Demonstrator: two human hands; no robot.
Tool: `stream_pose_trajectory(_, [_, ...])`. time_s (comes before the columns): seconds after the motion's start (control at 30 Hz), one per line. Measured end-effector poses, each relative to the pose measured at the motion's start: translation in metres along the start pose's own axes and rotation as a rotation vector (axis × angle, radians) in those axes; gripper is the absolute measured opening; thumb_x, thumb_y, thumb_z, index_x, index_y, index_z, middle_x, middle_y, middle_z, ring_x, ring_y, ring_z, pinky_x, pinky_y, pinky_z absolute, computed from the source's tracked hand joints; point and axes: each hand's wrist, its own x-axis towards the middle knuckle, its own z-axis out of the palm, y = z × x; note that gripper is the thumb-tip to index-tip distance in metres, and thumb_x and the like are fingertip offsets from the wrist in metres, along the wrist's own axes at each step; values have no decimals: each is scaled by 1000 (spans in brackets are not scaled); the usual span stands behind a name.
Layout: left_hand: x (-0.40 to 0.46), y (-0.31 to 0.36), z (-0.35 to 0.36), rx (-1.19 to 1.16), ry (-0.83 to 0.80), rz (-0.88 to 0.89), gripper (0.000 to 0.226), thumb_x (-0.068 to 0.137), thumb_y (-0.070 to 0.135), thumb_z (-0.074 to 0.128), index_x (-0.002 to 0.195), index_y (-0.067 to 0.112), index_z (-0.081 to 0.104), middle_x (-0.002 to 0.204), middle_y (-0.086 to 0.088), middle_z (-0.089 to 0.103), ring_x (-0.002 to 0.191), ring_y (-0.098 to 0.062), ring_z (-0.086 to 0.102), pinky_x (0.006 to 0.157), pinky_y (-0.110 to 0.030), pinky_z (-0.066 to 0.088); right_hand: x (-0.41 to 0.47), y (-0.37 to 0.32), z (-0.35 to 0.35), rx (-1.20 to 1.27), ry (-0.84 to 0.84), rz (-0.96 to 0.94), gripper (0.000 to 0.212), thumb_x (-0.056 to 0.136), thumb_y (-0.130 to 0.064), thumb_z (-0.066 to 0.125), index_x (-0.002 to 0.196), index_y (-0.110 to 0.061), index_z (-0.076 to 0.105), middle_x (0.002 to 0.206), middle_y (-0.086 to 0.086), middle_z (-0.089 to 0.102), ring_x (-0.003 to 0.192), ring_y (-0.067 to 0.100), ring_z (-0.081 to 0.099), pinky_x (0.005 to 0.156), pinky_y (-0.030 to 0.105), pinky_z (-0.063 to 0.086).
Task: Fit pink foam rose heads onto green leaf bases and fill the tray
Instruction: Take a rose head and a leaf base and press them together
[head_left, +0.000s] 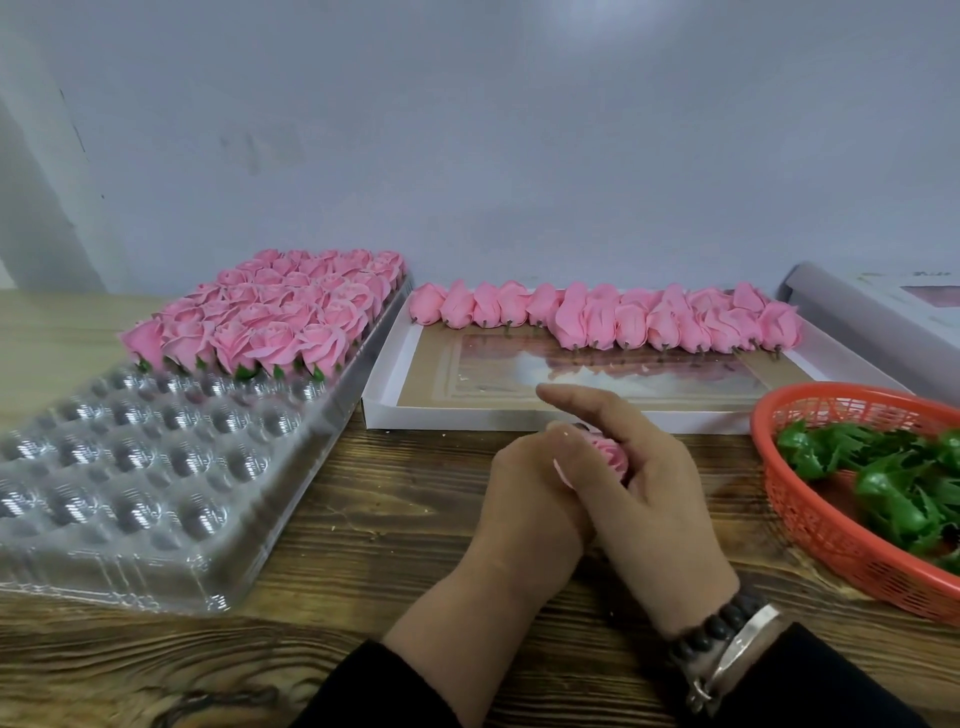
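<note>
Presently both hands, left and right, clasp one rose together above the table, apparently seating its hidden base; next, place it in the half-filled tray.

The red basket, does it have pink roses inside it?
No, the red basket holds only green leaf bases; the loose pink rose heads lie in the white box.
</note>
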Motion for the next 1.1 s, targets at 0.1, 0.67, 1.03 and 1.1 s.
stream_pose_trajectory(0.1, [0,3,3,5,-30,-38,14,89,-7,47,88,-11,61,73,-9,60,63,-2,57,59,-13,47,0,1,4,-77,60,-21,25,78,-49,51,90,-35,67,91,-20,69,91,-5,62,78,9,44])
stream_pose_trajectory(0.67, [-4,11,-11,174,-337,-171,28,87,1,52,62,13,53,45,4,48,39,-7,44,42,-16,37,5,5,-19,-224,-403,80,31,79,-47,51,108,-44,59,84,-10,72,55,6,67,70,20,49])
stream_pose_trajectory(1.03, [0,-6,-4,318,-100,44,21,89,14,54,72,24,63,65,13,63,67,3,60,55,-7,43,2,4,0,-90,21,-15,34,76,-57,40,86,-37,66,91,-17,69,89,-1,63,72,15,48])
stream_pose_trajectory(1.1, [0,-9,0,433,-83,109,16,91,17,51,84,19,65,72,14,59,72,1,58,62,-8,45,0,6,3,-177,43,-40,43,80,-53,40,81,-21,69,83,-3,70,82,6,63,72,22,48])
